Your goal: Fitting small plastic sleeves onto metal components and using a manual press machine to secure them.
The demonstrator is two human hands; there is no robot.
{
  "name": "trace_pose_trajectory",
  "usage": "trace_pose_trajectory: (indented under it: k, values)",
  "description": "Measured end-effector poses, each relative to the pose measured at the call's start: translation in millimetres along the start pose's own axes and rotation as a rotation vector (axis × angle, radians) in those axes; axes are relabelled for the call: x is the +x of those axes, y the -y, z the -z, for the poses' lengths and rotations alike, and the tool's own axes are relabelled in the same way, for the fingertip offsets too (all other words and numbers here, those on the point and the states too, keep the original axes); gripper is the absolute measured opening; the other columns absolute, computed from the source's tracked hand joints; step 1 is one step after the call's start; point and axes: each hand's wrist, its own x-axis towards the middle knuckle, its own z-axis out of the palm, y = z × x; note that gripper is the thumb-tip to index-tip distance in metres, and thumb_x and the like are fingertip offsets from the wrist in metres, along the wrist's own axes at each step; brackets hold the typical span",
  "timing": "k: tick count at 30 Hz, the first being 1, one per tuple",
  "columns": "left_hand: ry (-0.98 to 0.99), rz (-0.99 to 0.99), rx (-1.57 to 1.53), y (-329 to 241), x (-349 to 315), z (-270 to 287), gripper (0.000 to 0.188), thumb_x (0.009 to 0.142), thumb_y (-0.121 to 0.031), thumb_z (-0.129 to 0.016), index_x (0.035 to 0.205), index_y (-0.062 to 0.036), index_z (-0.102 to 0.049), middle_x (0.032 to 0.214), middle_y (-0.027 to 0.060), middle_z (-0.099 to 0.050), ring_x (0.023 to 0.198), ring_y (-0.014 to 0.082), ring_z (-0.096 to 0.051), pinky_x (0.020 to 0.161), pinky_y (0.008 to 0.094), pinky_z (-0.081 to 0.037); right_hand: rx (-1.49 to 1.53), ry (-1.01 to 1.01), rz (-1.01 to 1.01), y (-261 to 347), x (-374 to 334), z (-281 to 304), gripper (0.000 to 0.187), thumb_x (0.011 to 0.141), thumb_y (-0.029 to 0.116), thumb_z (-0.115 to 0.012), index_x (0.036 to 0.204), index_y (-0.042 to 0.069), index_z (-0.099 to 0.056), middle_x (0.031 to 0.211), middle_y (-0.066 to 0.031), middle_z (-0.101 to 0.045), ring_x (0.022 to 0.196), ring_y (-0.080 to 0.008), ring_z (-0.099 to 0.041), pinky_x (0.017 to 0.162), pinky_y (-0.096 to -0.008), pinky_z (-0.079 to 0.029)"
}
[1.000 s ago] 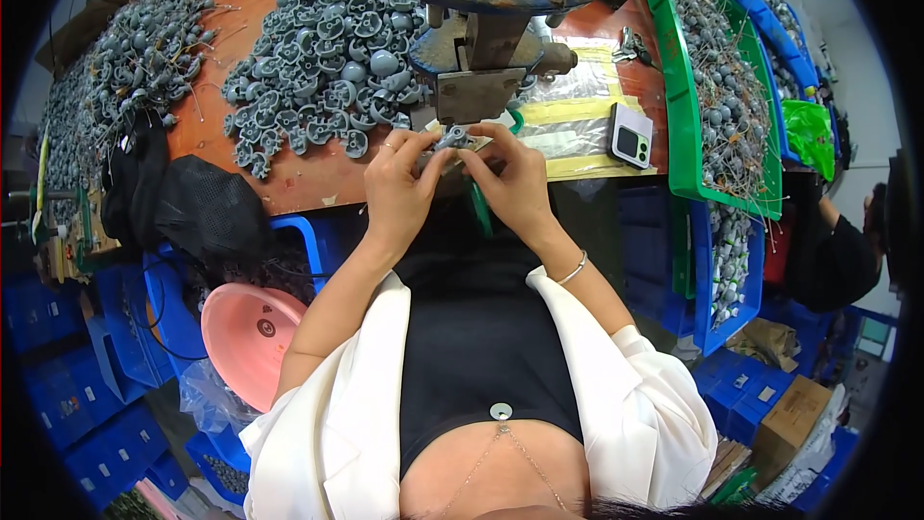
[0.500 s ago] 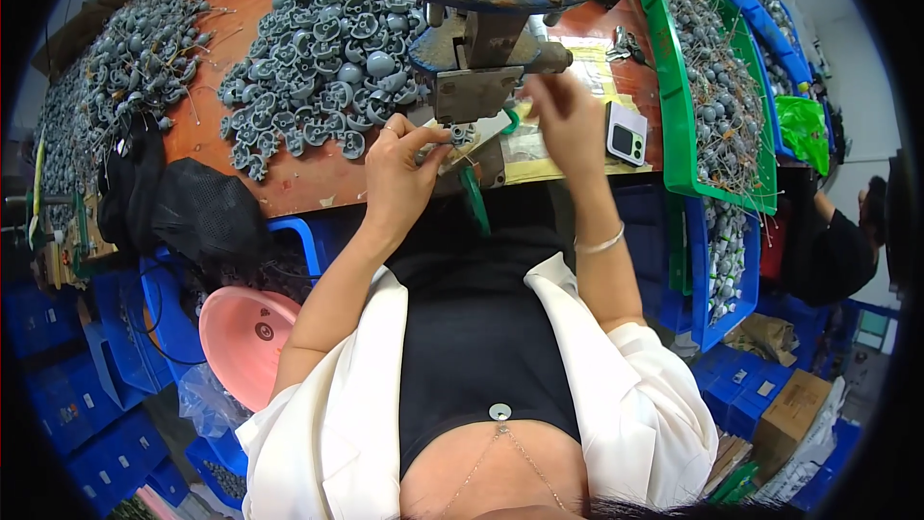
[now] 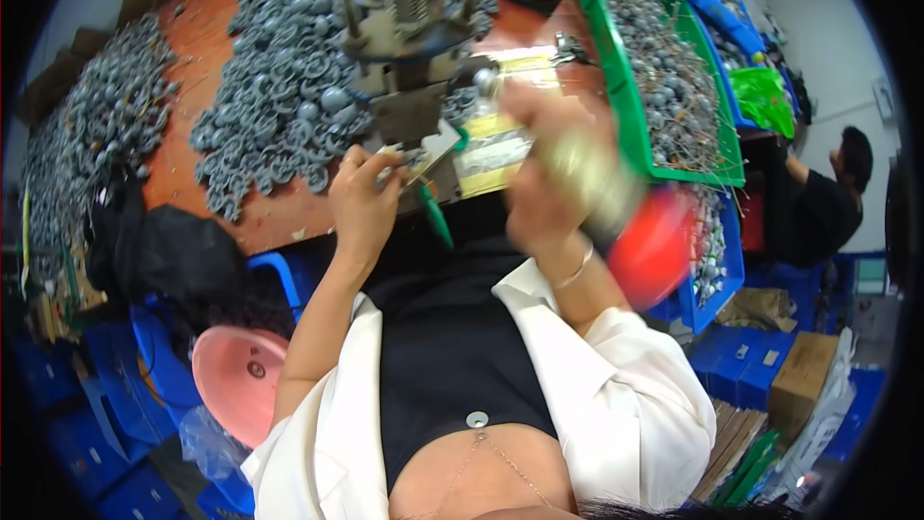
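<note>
My left hand (image 3: 364,195) is closed in a pinch at the metal hand press (image 3: 409,87). Its fingertips hold a small grey plastic part (image 3: 391,148) under the press head, mostly covered by the fingers and the press. Beside it is a flat pale metal piece (image 3: 435,152), with a green handle-like piece (image 3: 435,217) below. Motion smears my right hand (image 3: 539,197), right of the press, so its fingers are unclear. Next to it are a blurred yellowish shiny shape (image 3: 587,171) and a blurred red rounded shape (image 3: 659,246); whether the hand grips them is unclear.
A heap of grey plastic shells (image 3: 289,77) lies left of the press, another grey pile (image 3: 106,106) farther left. At right stand a green tray (image 3: 616,101) of wired grey parts and blue bins (image 3: 739,270). A pink basin (image 3: 231,376) sits lower left. Another person (image 3: 833,202) is far right.
My right hand has moved lower beside the press, and the blurred yellowish and red shapes have appeared next to it. My left hand keeps its pinch under the press. The whole view has shifted.
</note>
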Motion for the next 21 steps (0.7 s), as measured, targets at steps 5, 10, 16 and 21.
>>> trace_pose_trajectory:
  k: [5, 10, 16, 21]
  values:
    - [0.149, 0.071, 0.043, -15.9, 1.0, 9.2, 0.013, 0.076, -0.009, -0.068, 0.089, -0.0048, -0.066, 0.08, 0.0116, -0.055, 0.072, 0.0279, -0.057, 0.059, 0.0369, -0.043, 0.294, 0.1, 0.168, -16.3, -26.1, 16.7, 0.031, 0.069, 0.015, -0.079, 0.08, 0.006, -0.052, 0.087, -0.0108, -0.063, 0.093, -0.0319, -0.064, 0.087, -0.0462, -0.048]
    - [0.195, -0.09, 0.397, -1.5, -4.4, 27.9, 0.01, 0.082, -0.011, -0.062, 0.085, -0.0017, -0.066, 0.073, 0.0127, -0.061, 0.059, 0.0298, -0.057, 0.054, 0.0323, -0.043, -0.098, 0.197, 0.184, -40.3, 40.4, 48.1, 0.022, 0.08, 0.015, -0.072, 0.095, 0.002, -0.063, 0.087, -0.0094, -0.066, 0.077, -0.018, -0.063, 0.07, -0.0308, -0.05]
    - [0.869, 0.478, -0.733, -48.6, -21.1, 48.5, 0.023, 0.091, -0.014, -0.055, 0.083, 0.0051, -0.065, 0.064, 0.0077, -0.062, 0.05, 0.0133, -0.056, 0.048, 0.0215, -0.044, 0.259, -0.134, -0.601, -219.2, 50.9, 52.5, 0.015, 0.086, 0.008, -0.061, 0.098, -0.001, -0.064, 0.087, -0.0065, -0.066, 0.069, -0.0114, -0.062, 0.062, -0.0234, -0.051]
    - [0.397, 0.576, -1.093, -7.2, 1.3, 92.0, 0.027, 0.093, -0.025, -0.053, 0.089, 0.0006, -0.061, 0.072, 0.0131, -0.065, 0.052, 0.0145, -0.06, 0.05, 0.0216, -0.048, -0.202, -0.505, -0.924, -377.8, 31.8, 134.9, 0.024, 0.084, 0.008, -0.06, 0.106, -0.001, -0.062, 0.09, -0.0122, -0.066, 0.077, -0.0188, -0.066, 0.065, -0.0276, -0.053]
